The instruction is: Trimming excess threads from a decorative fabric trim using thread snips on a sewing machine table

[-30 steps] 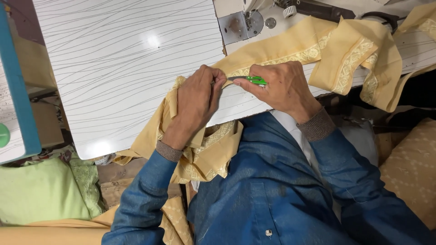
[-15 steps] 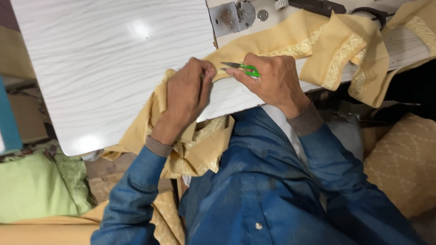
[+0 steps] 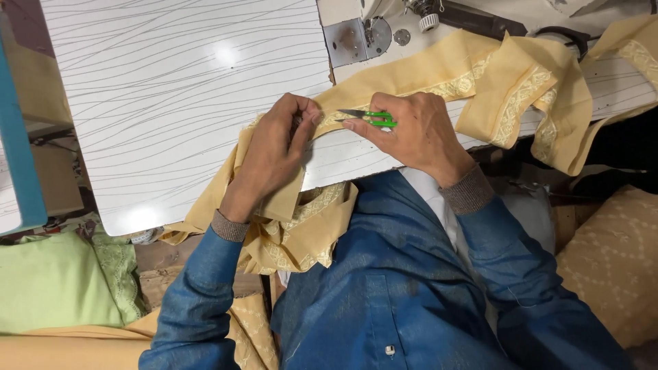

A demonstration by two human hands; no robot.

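A long piece of yellow cloth [image 3: 452, 75] with pale embroidered borders lies across the white table [image 3: 178, 89] and hangs off its near edge into my lap. My left hand [image 3: 274, 154] pinches the cloth's edge near the table's front. My right hand [image 3: 418, 130] holds small green-handled thread snips [image 3: 367, 116], their metal blades pointing left toward the pinched spot, a short gap from my left fingertips. Both sleeves are blue denim.
A sewing machine's metal plate and needle area [image 3: 360, 38] sits at the top of the table, with black scissors [image 3: 555, 34] behind the cloth. Green fabric [image 3: 62, 281] lies at lower left, tan patterned fabric [image 3: 610, 253] at right, a blue edge [image 3: 17, 137] at far left.
The view has shifted slightly. My hands stay at the cloth's edge; the snips' blades have come a little closer to my left fingers.
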